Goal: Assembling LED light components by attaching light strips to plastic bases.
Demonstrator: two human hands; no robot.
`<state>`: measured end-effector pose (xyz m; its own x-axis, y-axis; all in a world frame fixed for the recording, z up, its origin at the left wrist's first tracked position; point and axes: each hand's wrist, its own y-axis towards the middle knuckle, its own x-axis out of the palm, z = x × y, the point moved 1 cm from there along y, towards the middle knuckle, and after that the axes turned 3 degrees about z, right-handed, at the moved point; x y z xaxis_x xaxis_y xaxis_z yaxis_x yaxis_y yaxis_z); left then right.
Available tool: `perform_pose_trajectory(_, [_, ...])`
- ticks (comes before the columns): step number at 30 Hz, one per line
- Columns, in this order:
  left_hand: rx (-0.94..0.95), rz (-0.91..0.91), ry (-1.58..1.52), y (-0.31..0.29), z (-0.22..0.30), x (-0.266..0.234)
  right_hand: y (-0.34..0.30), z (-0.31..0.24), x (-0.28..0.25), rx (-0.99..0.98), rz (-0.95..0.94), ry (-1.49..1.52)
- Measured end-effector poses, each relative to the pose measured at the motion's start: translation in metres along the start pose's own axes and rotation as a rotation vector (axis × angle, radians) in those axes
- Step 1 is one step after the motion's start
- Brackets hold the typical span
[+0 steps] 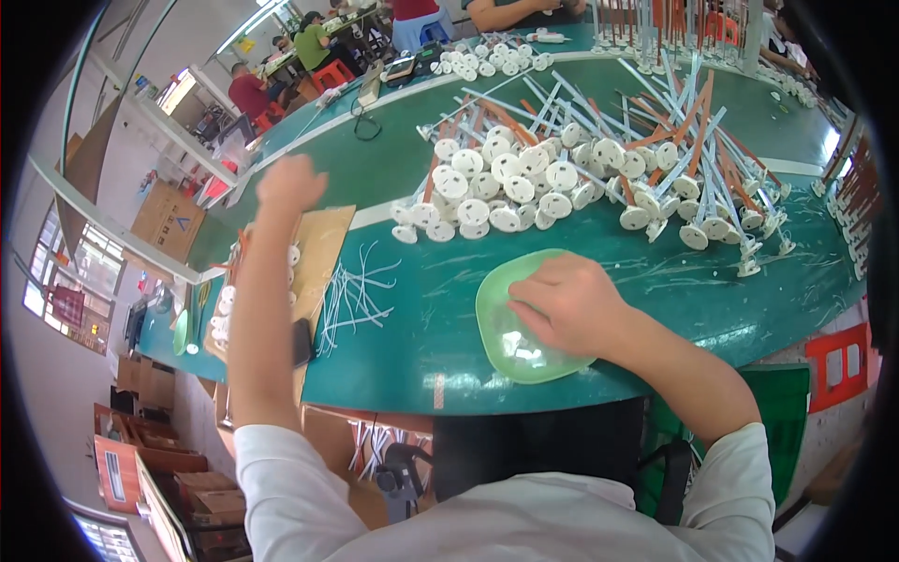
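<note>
My left arm reaches forward over a cardboard sheet (pixel 330 245), and my left hand (pixel 292 184) is above the green table with its fingers curled closed. Whatever it may hold is hidden. My right hand (pixel 568 302) is over a light green dish (pixel 518 356), thumb and fingers pinched together. Anything between those fingertips is too small to make out. Beyond the dish lies a heap of white round discs (pixel 506 169) with holes, many attached to grey and orange-brown strips (pixel 698 122). Thin white strands (pixel 354 298) lie loose between my left forearm and the dish.
More white discs (pixel 225 314) sit on the cardboard beside a dark object (pixel 302 343). A black cable (pixel 367 122) lies farther back. Several people work at the far tables. Racks with hanging strips (pixel 847 206) stand at the right, and a red plastic frame (pixel 836 367) is below them.
</note>
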<state>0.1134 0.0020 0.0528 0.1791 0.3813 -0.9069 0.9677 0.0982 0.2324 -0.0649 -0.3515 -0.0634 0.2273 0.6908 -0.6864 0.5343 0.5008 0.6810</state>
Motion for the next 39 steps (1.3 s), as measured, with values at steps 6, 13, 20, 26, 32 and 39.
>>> perform_pose_trajectory(6, [0.297,-0.006,-0.371,0.081,0.102,0.074,0.002,0.005,0.003,-0.031,-0.010,0.030])
perform_pose_trajectory(13, [0.576,0.083,-0.508,0.144,0.133,0.117,0.002,0.001,0.006,-0.127,0.036,0.063])
perform_pose_trajectory(20, [0.394,-0.022,-0.315,0.107,0.107,0.070,0.003,0.000,0.005,-0.163,-0.027,0.072])
perform_pose_trajectory(26, [0.279,0.187,-0.189,0.035,0.050,0.011,0.003,0.001,0.000,-0.172,-0.003,0.043])
perform_pose_trajectory(32, [0.000,0.249,-1.390,-0.090,0.056,0.001,0.008,0.004,-0.002,-0.040,0.296,0.048])
perform_pose_trajectory(39, [0.368,0.292,-1.665,-0.202,0.151,-0.052,0.019,-0.016,-0.023,0.000,0.474,0.167])
